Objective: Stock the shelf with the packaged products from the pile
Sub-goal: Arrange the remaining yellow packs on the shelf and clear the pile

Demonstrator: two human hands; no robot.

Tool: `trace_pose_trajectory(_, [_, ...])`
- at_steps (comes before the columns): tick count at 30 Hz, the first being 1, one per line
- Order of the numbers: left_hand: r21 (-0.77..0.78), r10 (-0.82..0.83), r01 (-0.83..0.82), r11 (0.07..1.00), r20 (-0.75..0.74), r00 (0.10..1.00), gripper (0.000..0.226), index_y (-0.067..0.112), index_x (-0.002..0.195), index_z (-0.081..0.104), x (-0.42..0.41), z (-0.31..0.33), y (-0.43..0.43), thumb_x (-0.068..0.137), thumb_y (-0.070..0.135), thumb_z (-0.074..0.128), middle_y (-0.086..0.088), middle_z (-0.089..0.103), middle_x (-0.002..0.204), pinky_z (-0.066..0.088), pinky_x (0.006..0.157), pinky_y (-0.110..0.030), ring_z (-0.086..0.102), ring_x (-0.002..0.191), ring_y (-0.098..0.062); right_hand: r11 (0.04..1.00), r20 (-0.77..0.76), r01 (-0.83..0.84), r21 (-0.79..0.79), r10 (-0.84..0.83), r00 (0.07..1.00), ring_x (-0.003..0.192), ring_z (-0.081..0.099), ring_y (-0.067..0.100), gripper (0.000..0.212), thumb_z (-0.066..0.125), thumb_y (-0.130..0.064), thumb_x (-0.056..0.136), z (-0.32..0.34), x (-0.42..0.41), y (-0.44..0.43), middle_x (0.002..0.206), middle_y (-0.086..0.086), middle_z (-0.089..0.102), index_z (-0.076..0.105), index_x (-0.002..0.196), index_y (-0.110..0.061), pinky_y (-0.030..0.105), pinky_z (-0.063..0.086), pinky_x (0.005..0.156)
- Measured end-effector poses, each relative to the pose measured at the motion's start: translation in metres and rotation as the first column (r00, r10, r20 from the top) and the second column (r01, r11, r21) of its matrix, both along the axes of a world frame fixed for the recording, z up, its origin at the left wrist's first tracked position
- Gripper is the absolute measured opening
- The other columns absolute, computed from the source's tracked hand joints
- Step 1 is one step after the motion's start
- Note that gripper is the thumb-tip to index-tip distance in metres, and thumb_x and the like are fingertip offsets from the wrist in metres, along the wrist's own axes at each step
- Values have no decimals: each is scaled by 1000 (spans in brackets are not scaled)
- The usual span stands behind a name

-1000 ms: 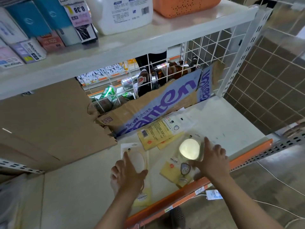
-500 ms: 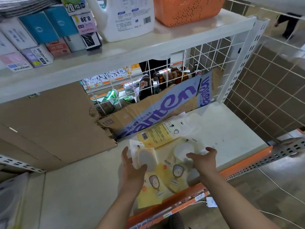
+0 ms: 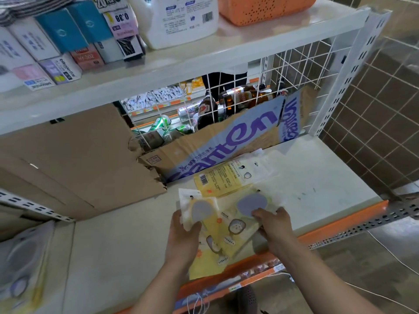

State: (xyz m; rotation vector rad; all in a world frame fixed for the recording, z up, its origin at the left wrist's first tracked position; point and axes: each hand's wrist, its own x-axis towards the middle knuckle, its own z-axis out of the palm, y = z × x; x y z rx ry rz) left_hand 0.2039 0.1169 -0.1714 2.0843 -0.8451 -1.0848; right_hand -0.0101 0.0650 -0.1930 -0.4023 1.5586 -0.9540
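Note:
Flat yellow-and-clear packets with round pads lie in a loose pile on the cream shelf board (image 3: 317, 177). My left hand (image 3: 183, 236) grips one packet (image 3: 199, 209) by its lower edge and holds it tilted above the pile. My right hand (image 3: 274, 225) pinches a second packet (image 3: 251, 203) with a grey round pad, to the right of the first. Another packet (image 3: 224, 177) lies face down behind them, its barcode showing. More yellow packets (image 3: 217, 245) lie under my hands near the orange shelf lip (image 3: 340, 225).
A torn cardboard box (image 3: 226, 141) printed in purple stands at the back against a white wire grid (image 3: 294, 71). Brown cardboard (image 3: 79, 159) leans at the left. Above, boxes, a white jug (image 3: 179, 17) and an orange basket (image 3: 263, 7) fill the upper shelf. More packets (image 3: 20, 264) sit far left.
Both hands went from pressing flat on packets to lifting one each. The left packet rose and tilted up; the right hand closed on the packet with the round pad.

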Motion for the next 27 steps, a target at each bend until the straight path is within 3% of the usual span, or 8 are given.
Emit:
trace_pose_trajectory(3, [18,115,-115,993,0,993,48,17,139,46,12,9,8,94,25,62,1,61,97,50,48,-30,66,73,-23,999,102,-33,5,32,994,59,57,26,10,65,0,86,14,-5,4,66,11,61,60,91,-7,29,45,55])
trace_pose_trajectory(6, [-51,157,-159,986,-45,987,31,15,125,54,25,28,16,95,18,64,1,63,94,47,42,-27,65,75,-23,991,170,-130,-18,132,977,71,68,36,20,67,-4,84,30,-9,4,85,24,71,66,103,3,41,55,65])
trace_pose_trajectory(9, [-165,152,-173,971,-132,980,20,24,109,56,39,53,27,94,20,68,-1,69,100,56,52,-36,69,81,-24,975,158,-196,-100,210,965,79,73,41,21,65,-4,90,53,-5,3,95,26,75,67,109,3,44,59,71])
trace_pose_trajectory(12, [-257,69,-121,959,-202,977,21,34,111,57,56,80,41,96,24,69,0,72,111,57,60,-45,71,94,-23,938,97,-276,-211,301,949,85,74,40,20,63,-3,93,82,4,7,97,23,76,68,111,2,41,59,73])
trace_pose_trajectory(14, [-327,13,-91,941,-231,973,20,34,112,57,66,101,53,98,23,67,5,74,106,50,50,-32,70,83,-15,906,61,-319,-277,348,935,88,74,42,19,63,-3,94,102,11,14,99,23,76,69,112,2,43,59,75])
trace_pose_trajectory(17, [-466,-69,-59,883,-253,965,16,21,112,57,85,132,74,99,17,65,-10,72,90,39,40,-26,58,56,-15,862,32,-341,-375,379,925,92,72,45,21,64,-6,95,132,28,32,105,24,75,69,114,1,48,59,79])
trace_pose_trajectory(21, [-576,-124,-46,816,-252,960,15,29,107,61,119,160,108,99,17,65,-7,70,89,42,39,-27,56,56,-17,823,7,-321,-469,367,930,101,72,40,22,68,-13,95,166,62,68,108,17,76,72,115,-5,57,55,96])
trace_pose_trajectory(27, [-637,-141,-53,769,-250,958,19,39,98,65,166,176,168,98,20,67,-18,65,92,45,38,-31,51,61,-29,758,-2,-308,-575,375,927,88,76,21,15,64,-4,94,204,118,138,99,8,79,75,104,-9,38,57,83])
